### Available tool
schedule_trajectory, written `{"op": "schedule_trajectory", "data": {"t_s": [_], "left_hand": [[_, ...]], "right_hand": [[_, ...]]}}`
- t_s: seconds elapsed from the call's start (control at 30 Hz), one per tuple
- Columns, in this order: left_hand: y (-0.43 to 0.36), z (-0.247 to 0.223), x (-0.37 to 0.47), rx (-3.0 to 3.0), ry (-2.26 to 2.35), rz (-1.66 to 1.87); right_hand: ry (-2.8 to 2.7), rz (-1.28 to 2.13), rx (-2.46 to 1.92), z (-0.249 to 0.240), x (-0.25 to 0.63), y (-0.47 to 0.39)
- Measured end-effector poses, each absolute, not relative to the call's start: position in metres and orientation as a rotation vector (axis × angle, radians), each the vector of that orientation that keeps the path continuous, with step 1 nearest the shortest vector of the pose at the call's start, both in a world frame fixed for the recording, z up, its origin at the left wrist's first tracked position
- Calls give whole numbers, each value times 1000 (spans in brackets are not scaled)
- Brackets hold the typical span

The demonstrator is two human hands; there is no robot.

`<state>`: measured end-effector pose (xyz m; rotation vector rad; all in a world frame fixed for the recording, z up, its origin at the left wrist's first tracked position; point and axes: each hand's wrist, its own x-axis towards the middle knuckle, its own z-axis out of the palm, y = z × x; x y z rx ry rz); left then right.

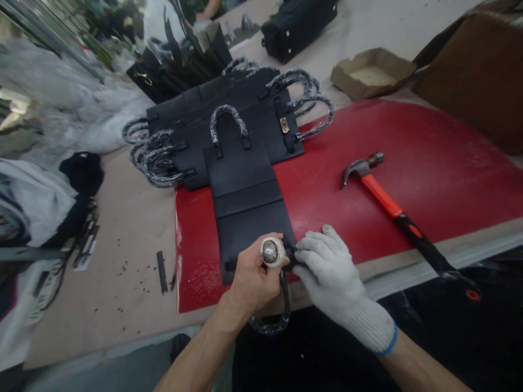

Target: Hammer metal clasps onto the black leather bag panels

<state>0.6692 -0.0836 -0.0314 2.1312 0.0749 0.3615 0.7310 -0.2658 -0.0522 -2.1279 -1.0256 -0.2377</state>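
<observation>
My bare left hand [255,275] is closed around an upright metal punch [270,251] wrapped in pale tape. The tool stands over the lower right part of a black leather panel [253,218]; its tip is hidden. My right hand [329,267], in a white knitted glove, has its fingertips at the panel's right edge, by a small black strap end; whether it grips that is hidden. A plastic-wrapped handle [273,328] hangs over the table edge below my left hand. Another wrapped handle [229,111] arches at the panel's far end.
A claw hammer [384,196] lies on the red mat [441,158] at the right. Stacked black panels [192,117] with wrapped handles lie behind. Farther back are black bags [300,27] and a cardboard tray [371,73]. A dark strip [162,272] lies left on the table.
</observation>
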Motion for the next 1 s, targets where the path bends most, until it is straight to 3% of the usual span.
{"op": "schedule_trajectory", "data": {"t_s": [0.13, 0.23, 0.43, 0.7, 0.87, 1.0], "left_hand": [[-85, -35, 669, 2052, 126, 343], [-83, -36, 669, 2008, 147, 333], [-81, -36, 672, 2062, 141, 287], [-83, -42, 675, 1970, 169, 259], [-84, -38, 677, 1949, 135, 259], [-87, -33, 678, 1982, 122, 278]], "right_hand": [[-941, -345, -2124, -44, 746, -292], [-703, -478, -2503, -34, 765, -329], [-384, -74, -3152, -20, 783, -375], [-154, 257, -2683, 27, 775, -367], [-247, 397, -1808, 77, 729, -355], [-614, 231, -2172, 94, 713, -350]]}}
